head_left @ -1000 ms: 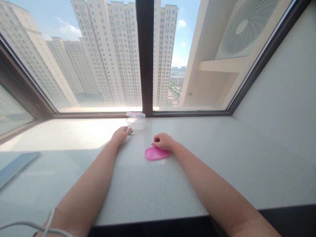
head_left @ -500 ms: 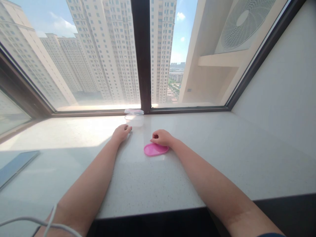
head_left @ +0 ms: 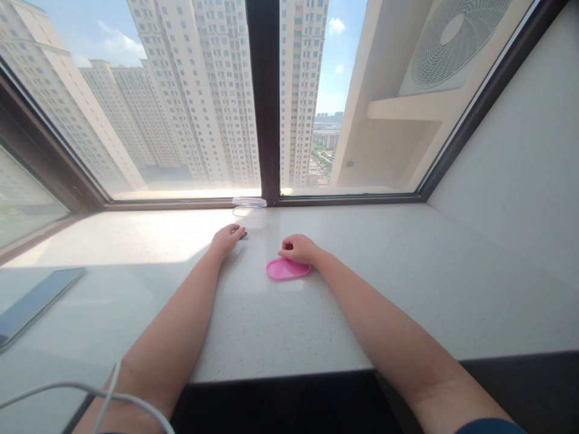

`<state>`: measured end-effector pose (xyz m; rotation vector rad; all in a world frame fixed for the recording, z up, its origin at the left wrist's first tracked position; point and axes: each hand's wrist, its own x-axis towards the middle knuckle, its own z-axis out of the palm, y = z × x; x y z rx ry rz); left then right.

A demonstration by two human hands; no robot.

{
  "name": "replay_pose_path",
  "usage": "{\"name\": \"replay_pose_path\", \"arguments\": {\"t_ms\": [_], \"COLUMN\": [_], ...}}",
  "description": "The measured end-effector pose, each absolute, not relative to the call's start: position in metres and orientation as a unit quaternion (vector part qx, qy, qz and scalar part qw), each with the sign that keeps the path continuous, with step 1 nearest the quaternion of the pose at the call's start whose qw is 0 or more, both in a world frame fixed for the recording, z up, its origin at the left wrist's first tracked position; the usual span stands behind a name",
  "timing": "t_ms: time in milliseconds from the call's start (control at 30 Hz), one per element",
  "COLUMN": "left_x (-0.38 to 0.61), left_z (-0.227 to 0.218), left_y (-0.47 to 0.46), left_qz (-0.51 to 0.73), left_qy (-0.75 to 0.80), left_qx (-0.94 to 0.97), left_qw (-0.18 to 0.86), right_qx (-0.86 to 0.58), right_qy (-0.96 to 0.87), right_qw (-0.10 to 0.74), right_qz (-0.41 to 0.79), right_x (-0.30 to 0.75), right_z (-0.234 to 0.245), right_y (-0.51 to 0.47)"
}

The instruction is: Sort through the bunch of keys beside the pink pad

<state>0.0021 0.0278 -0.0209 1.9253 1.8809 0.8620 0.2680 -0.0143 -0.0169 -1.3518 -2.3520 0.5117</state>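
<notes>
My left hand (head_left: 227, 239) is closed near the window, and a small dark object (head_left: 243, 235) shows at its fingertips, too small to name. Just behind it stands a clear plastic box (head_left: 256, 218) with its lid (head_left: 248, 202) raised against the window frame. My right hand (head_left: 298, 248) is curled with thumb and finger together, at the back edge of a shallow pink oval tray (head_left: 286, 270) lying on the white sill. The hand covers the tray's back right part. Whatever may be between those fingers is hidden.
A flat, dark-screened device like a tablet (head_left: 38, 304) lies on the sill (head_left: 271, 331) at the left. A white cable (head_left: 58, 387) crosses the lower left, in front of my left forearm. The dark window frame (head_left: 266, 120) bounds the back, a white wall (head_left: 520, 181) the right.
The view has shifted slightly. More of the small dark object shows at my left fingertips. My right hand stays curled at the pink tray.
</notes>
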Motion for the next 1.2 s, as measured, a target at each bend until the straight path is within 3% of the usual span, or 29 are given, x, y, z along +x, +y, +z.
{"name": "replay_pose_path", "arguments": {"t_ms": [700,1200], "left_x": [0.020,0.014], "left_z": [-0.013,-0.024], "left_y": [0.009,0.018], "left_qz": [0.447,0.368], "left_qy": [0.534,0.577], "left_qx": [0.632,0.697], "left_qw": [0.341,0.216], "right_qx": [-0.477,-0.488], "right_qy": [-0.841,-0.838], "right_qw": [0.188,0.182], "right_qz": [0.172,0.162], "right_x": [0.268,0.266], "right_z": [-0.020,-0.020], "right_y": [-0.011,-0.011]}}
